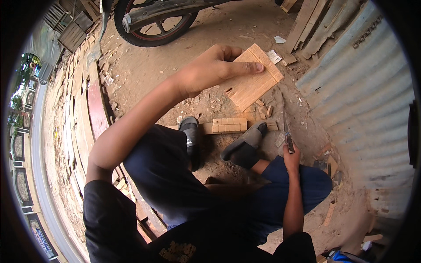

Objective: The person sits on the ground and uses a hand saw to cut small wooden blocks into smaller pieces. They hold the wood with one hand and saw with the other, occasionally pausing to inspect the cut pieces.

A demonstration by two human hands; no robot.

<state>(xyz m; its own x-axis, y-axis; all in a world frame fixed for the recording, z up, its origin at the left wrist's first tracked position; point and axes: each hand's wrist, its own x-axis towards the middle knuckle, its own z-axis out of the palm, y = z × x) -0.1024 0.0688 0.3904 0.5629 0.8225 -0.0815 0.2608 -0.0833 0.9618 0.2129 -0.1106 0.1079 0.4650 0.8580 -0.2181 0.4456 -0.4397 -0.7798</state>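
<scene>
Held up in front of me, a flat light-brown wooden block (253, 83) has a straight groove running close to its far right edge. My left hand (219, 68) is closed on it, the thumb lying across its face. Low beside my right knee, my right hand (292, 158) grips the dark handle of a long, narrow-bladed hand tool (287, 127). Its blade points away from me; whether it is a saw or a knife I cannot tell. Between my sandalled feet, small wooden blocks (230, 125) sit in tight rows on a plank (206, 128).
Small wood offcuts (264, 111) lie on the dirt ground beyond my right foot. A corrugated metal sheet (359, 96) stands at the right. A motorcycle wheel (155, 22) is at the far side. Old boards (81, 109) stretch along the left, with a road (39, 131) beyond.
</scene>
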